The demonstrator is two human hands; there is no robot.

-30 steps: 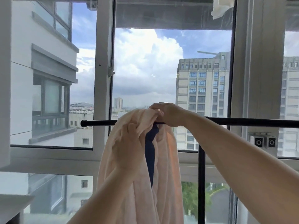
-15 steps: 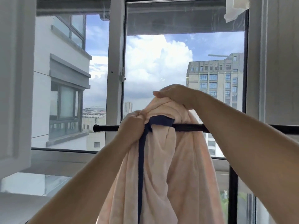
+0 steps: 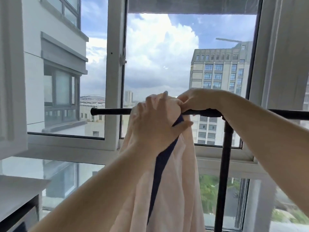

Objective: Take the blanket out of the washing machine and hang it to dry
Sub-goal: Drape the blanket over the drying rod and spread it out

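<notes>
Blanket (image 3: 182,178), pale pink with a navy edge strip, is bunched over the black rail (image 3: 110,111) in front of the window (image 3: 115,67) and hangs down from it. Rail's left end is bare. Left hand (image 3: 155,124) lies over the near side of the bunch, fingers spread and pressing the cloth, thumb out to the right. Right hand (image 3: 199,102) is at the top of the bunch, fingers pinched on the fabric right above the rail. Post (image 3: 223,173) drops from the rail, just right of the blanket.
</notes>
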